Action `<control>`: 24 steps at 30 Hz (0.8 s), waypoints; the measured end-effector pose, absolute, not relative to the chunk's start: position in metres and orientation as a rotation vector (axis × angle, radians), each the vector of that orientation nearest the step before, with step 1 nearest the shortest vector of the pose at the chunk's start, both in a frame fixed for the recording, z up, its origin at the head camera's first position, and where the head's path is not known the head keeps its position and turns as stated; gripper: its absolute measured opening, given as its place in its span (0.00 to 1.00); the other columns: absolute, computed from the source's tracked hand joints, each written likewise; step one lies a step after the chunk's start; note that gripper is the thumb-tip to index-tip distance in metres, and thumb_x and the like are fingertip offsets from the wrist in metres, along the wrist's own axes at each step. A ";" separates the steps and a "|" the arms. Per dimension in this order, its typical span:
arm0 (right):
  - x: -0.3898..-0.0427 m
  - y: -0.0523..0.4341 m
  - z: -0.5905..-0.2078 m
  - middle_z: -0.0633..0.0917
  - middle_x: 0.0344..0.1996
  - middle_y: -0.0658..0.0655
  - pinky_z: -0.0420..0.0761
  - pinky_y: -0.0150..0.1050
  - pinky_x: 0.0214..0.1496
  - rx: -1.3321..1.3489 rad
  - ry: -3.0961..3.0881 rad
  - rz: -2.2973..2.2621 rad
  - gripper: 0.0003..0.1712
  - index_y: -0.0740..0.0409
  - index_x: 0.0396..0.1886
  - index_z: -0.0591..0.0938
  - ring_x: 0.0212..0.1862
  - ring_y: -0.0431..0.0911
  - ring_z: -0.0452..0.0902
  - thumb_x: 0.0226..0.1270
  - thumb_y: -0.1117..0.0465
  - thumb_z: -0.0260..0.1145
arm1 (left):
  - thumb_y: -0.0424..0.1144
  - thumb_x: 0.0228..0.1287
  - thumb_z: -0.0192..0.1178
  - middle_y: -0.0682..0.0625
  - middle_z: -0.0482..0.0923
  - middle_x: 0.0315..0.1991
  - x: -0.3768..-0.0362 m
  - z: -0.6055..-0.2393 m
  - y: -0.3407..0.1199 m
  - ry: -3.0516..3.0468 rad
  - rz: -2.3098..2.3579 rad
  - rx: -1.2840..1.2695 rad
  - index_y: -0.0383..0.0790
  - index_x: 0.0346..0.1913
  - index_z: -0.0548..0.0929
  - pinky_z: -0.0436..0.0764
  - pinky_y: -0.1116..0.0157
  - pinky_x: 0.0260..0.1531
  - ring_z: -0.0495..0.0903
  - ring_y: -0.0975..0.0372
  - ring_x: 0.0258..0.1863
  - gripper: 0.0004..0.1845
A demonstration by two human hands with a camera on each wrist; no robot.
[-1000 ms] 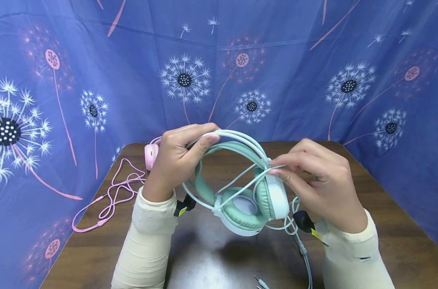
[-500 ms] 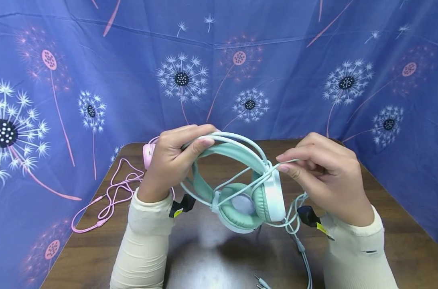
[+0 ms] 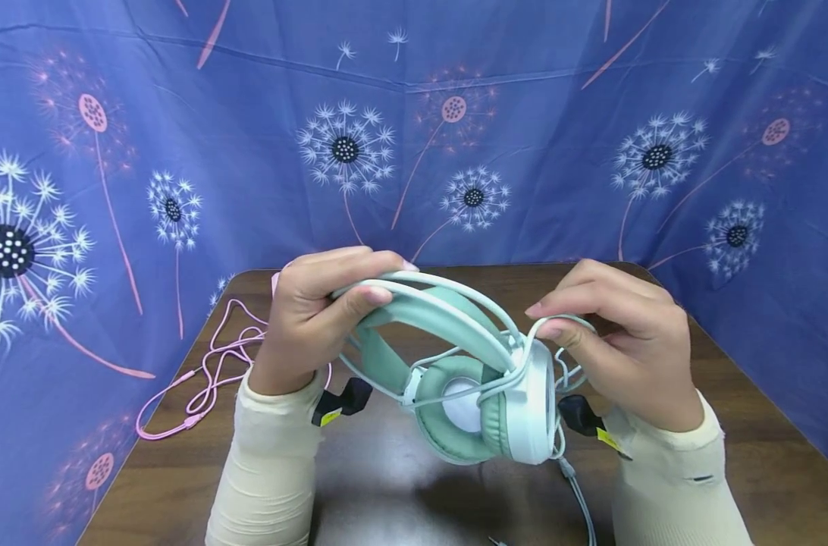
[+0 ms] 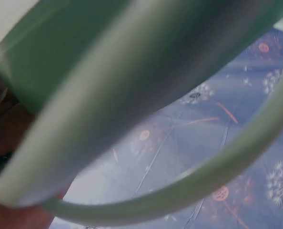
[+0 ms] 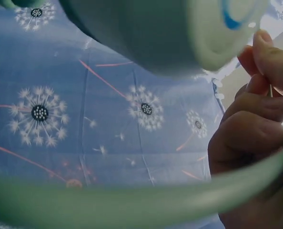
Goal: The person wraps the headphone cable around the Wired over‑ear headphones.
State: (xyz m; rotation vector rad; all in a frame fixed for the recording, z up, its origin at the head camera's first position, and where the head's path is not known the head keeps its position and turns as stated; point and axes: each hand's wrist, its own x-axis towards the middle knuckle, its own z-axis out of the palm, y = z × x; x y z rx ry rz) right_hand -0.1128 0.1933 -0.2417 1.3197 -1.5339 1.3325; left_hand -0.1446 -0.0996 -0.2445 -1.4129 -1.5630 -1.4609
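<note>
Mint-green and white headphones (image 3: 533, 413) hang tilted above the table in the head view, ear cups downward. My left hand (image 3: 312, 311) grips the top of their headband (image 3: 434, 309), thumb on the near side. With thumb and forefinger, my right hand (image 3: 625, 345) pinches the thin mint cable (image 3: 531, 334), beside the right ear cup. Part of the cable runs around the headband's lower ends and across the ear cups. In the left wrist view the headband (image 4: 84, 109) fills much of the picture, blurred. The right wrist view has an ear cup (image 5: 146, 38) above a close-up cable (image 5: 108, 205).
A pink cable (image 3: 216, 364) lies loosely coiled on the brown wooden table (image 3: 380, 485) at left; its pink headphones are mostly hidden behind my left hand. More mint cable (image 3: 578, 493) trails toward the front edge. A blue dandelion-print cloth (image 3: 400, 189) hangs around the table.
The headphones have tipped and turned, so the right ear cup sits lower with its outer side showing. My left hand has shifted slightly left and down. The pinched cable now bends over beside the cup.
</note>
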 end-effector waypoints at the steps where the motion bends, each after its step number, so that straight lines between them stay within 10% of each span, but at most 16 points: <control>1: -0.113 0.193 -0.242 0.86 0.27 0.59 0.64 0.26 0.28 1.324 -1.531 1.349 0.11 0.77 0.31 0.87 0.29 0.40 0.73 0.62 0.68 0.76 | 0.43 0.74 0.63 0.45 0.84 0.33 -0.144 -0.244 -0.098 -1.545 -1.470 -1.415 0.26 0.47 0.87 0.72 0.66 0.27 0.76 0.63 0.28 0.19; 24: -0.145 0.184 -0.277 0.75 0.26 0.59 0.68 0.41 0.27 1.784 -1.536 2.114 0.12 0.66 0.38 0.86 0.30 0.49 0.67 0.75 0.61 0.64 | 0.46 0.73 0.65 0.40 0.87 0.37 -0.145 -0.250 -0.087 -1.458 -1.624 -1.389 0.24 0.45 0.87 0.77 0.64 0.29 0.80 0.59 0.29 0.22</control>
